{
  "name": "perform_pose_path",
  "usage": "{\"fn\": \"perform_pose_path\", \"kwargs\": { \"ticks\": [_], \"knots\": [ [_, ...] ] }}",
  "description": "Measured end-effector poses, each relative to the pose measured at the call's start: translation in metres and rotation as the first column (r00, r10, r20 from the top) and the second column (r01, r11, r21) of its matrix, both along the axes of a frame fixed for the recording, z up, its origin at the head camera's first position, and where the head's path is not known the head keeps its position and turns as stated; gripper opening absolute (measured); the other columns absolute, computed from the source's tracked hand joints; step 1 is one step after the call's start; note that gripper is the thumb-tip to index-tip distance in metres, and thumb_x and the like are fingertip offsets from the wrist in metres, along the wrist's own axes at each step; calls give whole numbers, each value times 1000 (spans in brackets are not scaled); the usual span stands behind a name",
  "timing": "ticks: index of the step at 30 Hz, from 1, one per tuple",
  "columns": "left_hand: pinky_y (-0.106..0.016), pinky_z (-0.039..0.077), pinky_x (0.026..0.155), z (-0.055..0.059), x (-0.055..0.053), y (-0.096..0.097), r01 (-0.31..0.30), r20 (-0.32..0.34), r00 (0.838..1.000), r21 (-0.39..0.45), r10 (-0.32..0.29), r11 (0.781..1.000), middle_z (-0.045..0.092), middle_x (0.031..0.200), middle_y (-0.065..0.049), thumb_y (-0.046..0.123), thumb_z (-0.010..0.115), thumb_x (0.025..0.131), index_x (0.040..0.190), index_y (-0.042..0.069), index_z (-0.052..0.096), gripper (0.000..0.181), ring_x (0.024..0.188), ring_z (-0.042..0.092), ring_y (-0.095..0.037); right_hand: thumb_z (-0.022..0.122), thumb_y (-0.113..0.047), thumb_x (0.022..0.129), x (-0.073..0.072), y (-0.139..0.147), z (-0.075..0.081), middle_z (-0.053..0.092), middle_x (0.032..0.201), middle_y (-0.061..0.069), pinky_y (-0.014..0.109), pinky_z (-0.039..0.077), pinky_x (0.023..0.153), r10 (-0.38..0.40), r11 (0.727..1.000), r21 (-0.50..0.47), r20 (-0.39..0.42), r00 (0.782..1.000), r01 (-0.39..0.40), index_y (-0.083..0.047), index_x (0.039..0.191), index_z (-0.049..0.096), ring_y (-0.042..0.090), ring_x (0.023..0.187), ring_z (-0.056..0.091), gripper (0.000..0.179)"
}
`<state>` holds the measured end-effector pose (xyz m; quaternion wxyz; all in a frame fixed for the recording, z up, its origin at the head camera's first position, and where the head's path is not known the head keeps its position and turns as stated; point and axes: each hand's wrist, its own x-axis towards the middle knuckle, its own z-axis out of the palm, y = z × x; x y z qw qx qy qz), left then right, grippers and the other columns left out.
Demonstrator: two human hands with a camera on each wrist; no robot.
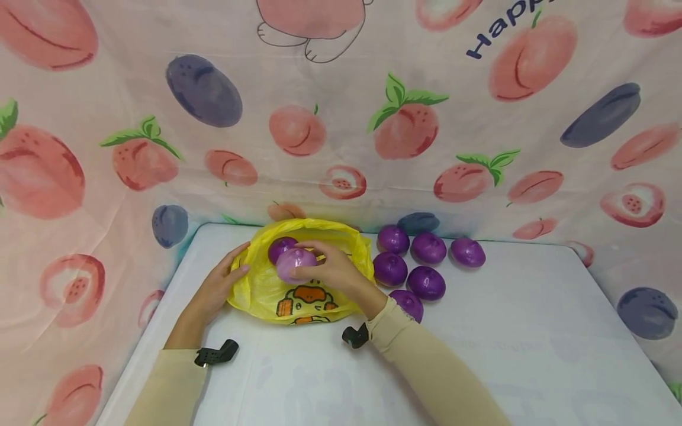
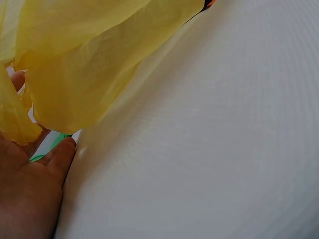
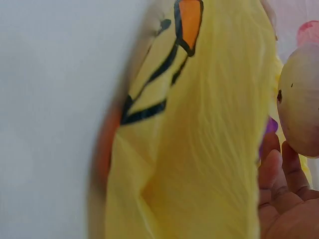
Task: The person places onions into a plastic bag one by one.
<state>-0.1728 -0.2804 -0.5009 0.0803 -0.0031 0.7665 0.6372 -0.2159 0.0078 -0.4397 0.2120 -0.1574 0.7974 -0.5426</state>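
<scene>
A yellow plastic bag (image 1: 247,296) with a duck print lies on the table with its mouth open. My right hand (image 1: 338,269) holds a pale purple, onion-like ball (image 1: 296,264) over the bag's mouth, thumb and fingers around it. In the right wrist view this ball (image 3: 301,102) looks whitish with a dark spot. A darker purple ball (image 1: 280,248) sits inside the bag, partly hidden. At the bag's left edge, my left hand (image 1: 213,290) rests with its fingers extended. The left wrist view shows its thumb (image 2: 62,157) apart from the plastic, other fingers partly behind it.
Several glossy purple balls (image 1: 426,283) stand grouped on the white table (image 1: 506,331), just right of the bag. Behind and left of the table hangs a pink cloth (image 1: 341,77) printed with fruit. Each wrist wears a small black device (image 1: 217,354).
</scene>
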Motion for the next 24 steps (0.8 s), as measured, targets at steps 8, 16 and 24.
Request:
{"fn": "perform_pose_path", "kwargs": {
  "ticks": [8,16,24],
  "knots": [
    [-57,15,126,-1,0,0,-2,-3,1000,-5,2,1000,17,172,-4,33,54,107,162,30,28,62,158,14,-31,85,-51,78,-1,-12,-9,62,125,1,39,55,95,-9,999,-31,51,999,11,-38,134,62,22,110,61,62],
    [-40,27,125,-3,-2,1,9,1,1000,-14,-9,1000,20,171,-1,36,54,106,162,32,28,62,157,19,-28,86,-51,77,-5,-25,-21,59,131,2,42,53,99,-31,999,-7,63,998,31,-40,134,62,22,114,60,62],
    [-14,37,111,-2,-1,-1,2,17,1000,-29,-1,1000,21,171,1,36,54,106,162,34,28,61,156,23,-27,82,-57,78,-6,-33,-32,61,134,-2,41,52,100,16,997,72,19,1000,-17,-39,139,59,19,115,58,67]
  ]
}}
